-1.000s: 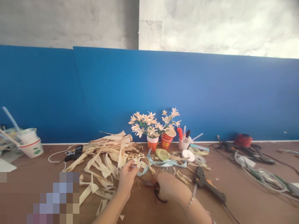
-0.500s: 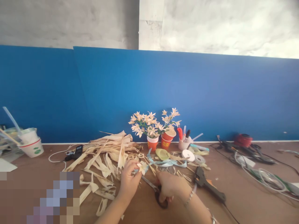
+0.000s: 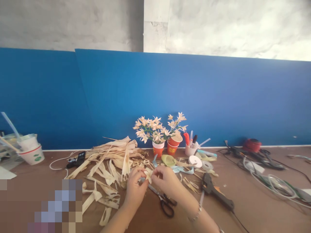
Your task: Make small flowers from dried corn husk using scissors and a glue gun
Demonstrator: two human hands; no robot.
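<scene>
A small cream flower (image 3: pixel 148 175) with pointed petals is pinched between the thumb and fingers of my left hand (image 3: pixel 136 182). My right hand (image 3: pixel 167 181) comes in from the other side, its thumb and fingertips closed on the flower's right edge. Under my hands lies a pair of scissors (image 3: pixel 167 207) with black handles, touched by neither hand; my right hand and wrist cover part of it. Dried corn husks (image 3: pixel 114 152) are heaped beside and behind my left hand. To the right of my right forearm rests a dark glue gun (image 3: pixel 217 192).
Finished flowers (image 3: pixel 152 126) stand in red paper cups (image 3: pixel 158 150) against the blue partition (image 3: pixel 116 90). Nearby are a white tape roll (image 3: pixel 195 161), a yellow-green dish (image 3: pixel 168 160) and a pen cup (image 3: pixel 190 150). Cables (image 3: pixel 274 184) spread at right; a white cup (image 3: pixel 32 154) stands far left.
My right hand has moved up and left from the scissors' handles to the flower, leaving the scissors on the table. My left hand keeps the flower in nearly the same place.
</scene>
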